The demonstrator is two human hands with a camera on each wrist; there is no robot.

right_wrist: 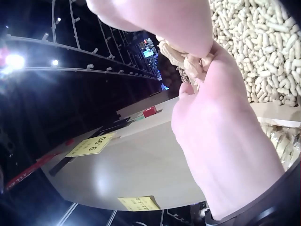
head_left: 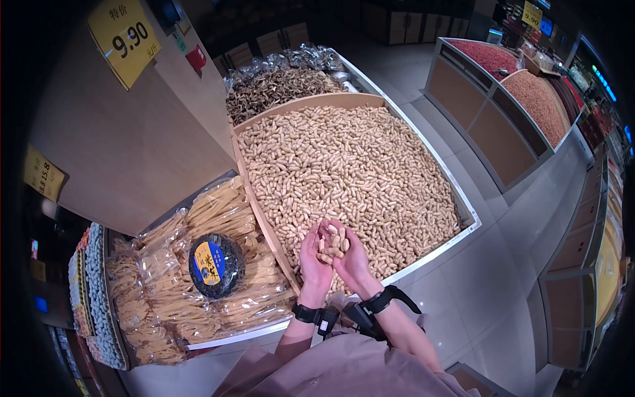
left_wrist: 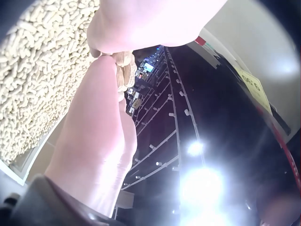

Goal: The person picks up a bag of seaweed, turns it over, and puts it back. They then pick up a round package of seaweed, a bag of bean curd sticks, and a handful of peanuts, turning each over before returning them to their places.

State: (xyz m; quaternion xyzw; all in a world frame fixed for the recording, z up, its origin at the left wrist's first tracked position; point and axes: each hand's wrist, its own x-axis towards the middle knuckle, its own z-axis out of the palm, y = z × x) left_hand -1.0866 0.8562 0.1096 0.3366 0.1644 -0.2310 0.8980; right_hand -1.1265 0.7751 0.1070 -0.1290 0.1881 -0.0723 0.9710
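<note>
Both hands are cupped together, palms up, low over the near edge of a heap of peanuts (head_left: 350, 159). Between them lie several peanuts in their shells (head_left: 333, 243), which the curled fingers of the left hand (head_left: 315, 264) and the right hand (head_left: 354, 264) hold. In the left wrist view the left hand (left_wrist: 150, 21) fills the top and the right hand (left_wrist: 99, 122) rises from below, with held peanuts (left_wrist: 124, 70) where they meet. The right wrist view has the right hand (right_wrist: 164, 19) on top, the left hand (right_wrist: 221, 122) below, and peanuts (right_wrist: 188, 61) between.
Left of the peanut bin's wooden divider (head_left: 264, 231) are bagged dried strips (head_left: 149, 291) with a round dark package (head_left: 216, 266) on them. Dark dried goods (head_left: 284, 86) lie behind. A pillar (head_left: 132, 139) stands left; other display bins (head_left: 483, 112) stand right across the aisle.
</note>
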